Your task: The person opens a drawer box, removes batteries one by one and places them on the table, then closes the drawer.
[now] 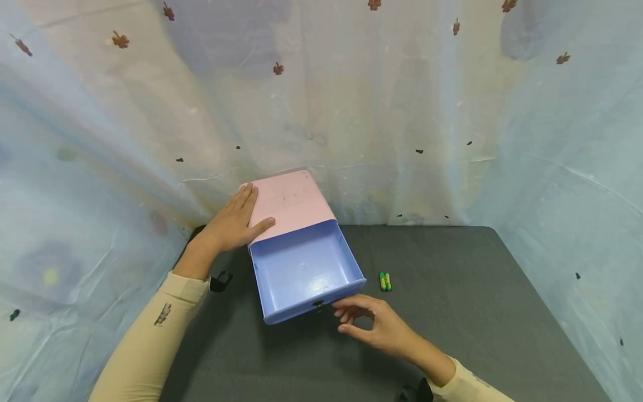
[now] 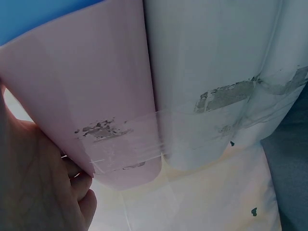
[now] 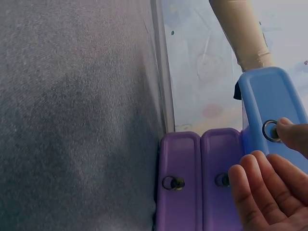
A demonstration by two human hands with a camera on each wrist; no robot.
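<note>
A pink drawer case (image 1: 291, 204) has its blue drawer (image 1: 303, 268) pulled well out, the bare floor of the drawer showing. My left hand (image 1: 232, 223) rests along the left edge of the case top, fingers extended and thumb lying across the pink surface. Just off the drawer's front, my right hand (image 1: 377, 324) is loosely bent and holds nothing, with a gap between thumb and fingers. In the right wrist view, the thumb (image 3: 293, 134) overlaps a metal ring pull (image 3: 270, 131) on the blue front.
Two green-and-yellow batteries (image 1: 385, 281) lie on the dark grey table (image 1: 452, 312), right of the drawer. Purple drawer fronts (image 3: 180, 207) with ring pulls adjoin the blue one. Clear tape (image 2: 130, 139) spans the pink case and a pale neighbouring case (image 2: 197, 57). A patterned curtain (image 1: 361, 111) hangs behind.
</note>
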